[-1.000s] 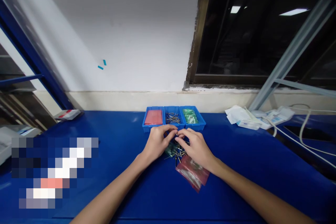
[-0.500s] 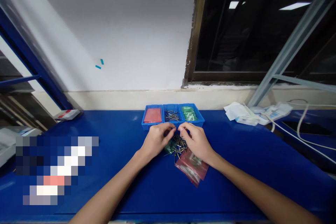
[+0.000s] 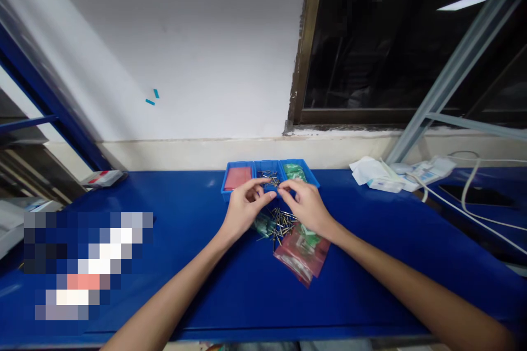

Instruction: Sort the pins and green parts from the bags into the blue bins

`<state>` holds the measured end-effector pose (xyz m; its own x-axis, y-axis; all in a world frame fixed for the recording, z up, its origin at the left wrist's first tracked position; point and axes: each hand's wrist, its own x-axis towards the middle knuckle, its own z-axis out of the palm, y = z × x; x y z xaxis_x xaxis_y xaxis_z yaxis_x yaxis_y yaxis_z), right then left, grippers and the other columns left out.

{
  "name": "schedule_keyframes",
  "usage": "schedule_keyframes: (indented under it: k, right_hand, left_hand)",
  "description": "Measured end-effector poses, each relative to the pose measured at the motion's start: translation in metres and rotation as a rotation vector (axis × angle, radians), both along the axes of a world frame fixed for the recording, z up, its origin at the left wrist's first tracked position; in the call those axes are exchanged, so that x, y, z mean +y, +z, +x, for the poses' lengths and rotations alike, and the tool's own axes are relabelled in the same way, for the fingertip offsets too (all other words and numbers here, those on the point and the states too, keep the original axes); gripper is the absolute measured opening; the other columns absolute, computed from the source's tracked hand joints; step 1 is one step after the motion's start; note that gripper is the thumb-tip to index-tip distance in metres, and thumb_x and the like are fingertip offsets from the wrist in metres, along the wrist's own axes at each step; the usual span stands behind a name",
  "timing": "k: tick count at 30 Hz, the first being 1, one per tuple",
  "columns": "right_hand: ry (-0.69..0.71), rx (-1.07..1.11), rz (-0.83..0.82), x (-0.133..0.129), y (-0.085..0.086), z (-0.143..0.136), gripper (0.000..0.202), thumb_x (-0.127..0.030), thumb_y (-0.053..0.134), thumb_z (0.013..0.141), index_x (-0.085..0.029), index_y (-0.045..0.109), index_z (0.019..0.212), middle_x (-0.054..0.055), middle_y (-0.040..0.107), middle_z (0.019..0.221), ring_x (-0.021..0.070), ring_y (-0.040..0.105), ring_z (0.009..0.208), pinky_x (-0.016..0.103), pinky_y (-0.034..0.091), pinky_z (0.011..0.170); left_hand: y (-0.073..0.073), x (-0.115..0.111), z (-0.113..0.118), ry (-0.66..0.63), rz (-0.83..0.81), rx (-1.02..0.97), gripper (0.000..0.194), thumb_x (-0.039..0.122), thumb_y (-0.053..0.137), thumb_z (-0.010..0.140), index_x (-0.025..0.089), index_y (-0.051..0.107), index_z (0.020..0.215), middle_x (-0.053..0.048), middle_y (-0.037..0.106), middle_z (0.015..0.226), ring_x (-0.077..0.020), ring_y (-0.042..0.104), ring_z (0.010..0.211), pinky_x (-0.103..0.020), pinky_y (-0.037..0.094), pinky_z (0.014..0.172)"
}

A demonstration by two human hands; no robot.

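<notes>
My left hand (image 3: 247, 205) hovers in front of the bins, thumb and index finger apart with a gap between them. Close to it on the right, my right hand (image 3: 307, 205) has thumb and index finger pinched together; whatever they hold is too small to make out. Below the hands lies a loose pile of thin metal pins (image 3: 283, 222), gold and silver in colour. A green plastic bag (image 3: 263, 224) touches the pile's left side. Pinkish-red bags (image 3: 302, 255) lie to the front right, partly under my right hand, with some green on top.
Three joined blue bins stand behind the hands: a left bin (image 3: 225, 185) with red bags, a middle one with metal pins (image 3: 269, 176), a right one with green bags (image 3: 294, 171). White packets (image 3: 379, 175) and white cables (image 3: 465, 197) lie right. A box (image 3: 105, 178) sits back left.
My left thumb and index finger have spread apart from a near pinch. Both hands sit slightly higher over the bins' front edge. More green shows on the red bags.
</notes>
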<state>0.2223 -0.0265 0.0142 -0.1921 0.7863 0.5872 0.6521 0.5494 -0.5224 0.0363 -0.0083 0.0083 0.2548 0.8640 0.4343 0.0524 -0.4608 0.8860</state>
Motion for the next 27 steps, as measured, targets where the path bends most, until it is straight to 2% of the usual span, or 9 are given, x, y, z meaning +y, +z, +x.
schedule_keyframes:
  k: [2, 5, 7, 9, 11, 14, 16, 18, 27]
  right_hand:
    - [-0.068, -0.149, 0.099, 0.020, 0.009, 0.004, 0.019, -0.023, 0.049, 0.097, -0.020, 0.067, 0.095, 0.007, 0.069, 0.094, 0.0232, 0.059, 0.096, 0.040, 0.046, 0.089]
    - [-0.057, -0.335, 0.083, 0.046, 0.020, 0.009, 0.019, -0.022, 0.050, 0.095, -0.019, 0.068, 0.099, 0.010, 0.068, 0.098, 0.0253, 0.057, 0.099, 0.042, 0.046, 0.090]
    - [-0.068, -0.377, 0.074, 0.050, 0.023, 0.012, 0.019, -0.021, 0.050, 0.095, -0.018, 0.067, 0.102, 0.010, 0.067, 0.101, 0.0263, 0.057, 0.101, 0.042, 0.046, 0.090]
    - [-0.072, -0.360, 0.075, 0.041, 0.022, 0.016, 0.021, -0.021, 0.047, 0.096, -0.019, 0.066, 0.103, 0.010, 0.067, 0.100, 0.0257, 0.057, 0.101, 0.042, 0.046, 0.090]
    - [-0.057, -0.325, 0.065, 0.024, 0.015, 0.020, 0.022, -0.022, 0.044, 0.098, -0.019, 0.065, 0.103, 0.009, 0.067, 0.100, 0.0239, 0.058, 0.098, 0.039, 0.046, 0.088]
    - [-0.045, -0.320, -0.011, -0.002, -0.003, 0.021, 0.021, -0.022, 0.043, 0.099, -0.020, 0.065, 0.100, 0.007, 0.066, 0.095, 0.0204, 0.061, 0.091, 0.033, 0.047, 0.081]
    - [-0.027, -0.360, -0.051, -0.011, -0.014, 0.018, 0.021, -0.021, 0.045, 0.099, -0.020, 0.065, 0.096, 0.006, 0.066, 0.092, 0.0199, 0.061, 0.089, 0.032, 0.046, 0.078]
    - [-0.017, -0.389, -0.070, -0.014, -0.021, 0.014, 0.020, -0.019, 0.046, 0.098, -0.020, 0.066, 0.095, 0.006, 0.066, 0.093, 0.0201, 0.060, 0.091, 0.031, 0.046, 0.077]
    - [-0.002, -0.402, -0.091, -0.010, -0.018, 0.017, 0.022, -0.020, 0.048, 0.097, -0.021, 0.071, 0.096, 0.007, 0.064, 0.095, 0.0213, 0.061, 0.093, 0.031, 0.046, 0.078]
  left_hand:
    - [-0.002, 0.006, -0.004, 0.086, 0.071, 0.043, 0.034, 0.031, 0.072, 0.082, 0.018, 0.066, 0.112, 0.003, 0.055, 0.070, -0.0083, 0.046, 0.055, -0.020, 0.037, 0.052]
    - [-0.004, 0.013, -0.011, 0.183, 0.185, 0.152, 0.025, 0.025, 0.069, 0.083, 0.017, 0.065, 0.106, 0.002, 0.054, 0.073, -0.0084, 0.047, 0.057, -0.021, 0.040, 0.055]
    - [-0.003, 0.015, -0.014, 0.221, 0.269, 0.242, 0.021, 0.022, 0.067, 0.083, 0.017, 0.065, 0.104, 0.002, 0.054, 0.074, -0.0091, 0.048, 0.058, -0.022, 0.042, 0.058]
    - [-0.002, 0.016, -0.017, 0.226, 0.334, 0.329, 0.020, 0.019, 0.065, 0.083, 0.018, 0.065, 0.103, 0.002, 0.055, 0.075, -0.0098, 0.049, 0.060, -0.024, 0.044, 0.061]
    - [0.000, 0.014, -0.020, 0.192, 0.374, 0.428, 0.018, 0.017, 0.063, 0.085, 0.018, 0.066, 0.103, 0.001, 0.057, 0.079, -0.0108, 0.052, 0.062, -0.025, 0.046, 0.064]
    - [0.001, 0.011, -0.021, 0.045, 0.428, 0.607, 0.019, 0.015, 0.056, 0.090, 0.018, 0.067, 0.105, -0.004, 0.062, 0.092, -0.0151, 0.060, 0.078, -0.028, 0.050, 0.075]
    - [0.000, 0.009, -0.022, -0.070, 0.452, 0.714, 0.023, 0.014, 0.051, 0.094, 0.019, 0.068, 0.109, -0.007, 0.064, 0.101, -0.0174, 0.063, 0.088, -0.030, 0.050, 0.082]
    - [-0.003, 0.008, -0.021, -0.128, 0.464, 0.791, 0.027, 0.015, 0.048, 0.096, 0.019, 0.069, 0.112, -0.008, 0.064, 0.103, -0.0176, 0.064, 0.090, -0.030, 0.051, 0.084]
    - [-0.018, 0.008, -0.012, -0.126, 0.500, 0.866, 0.022, 0.025, 0.052, 0.098, 0.019, 0.072, 0.104, -0.007, 0.063, 0.095, -0.0172, 0.065, 0.086, -0.028, 0.052, 0.081]
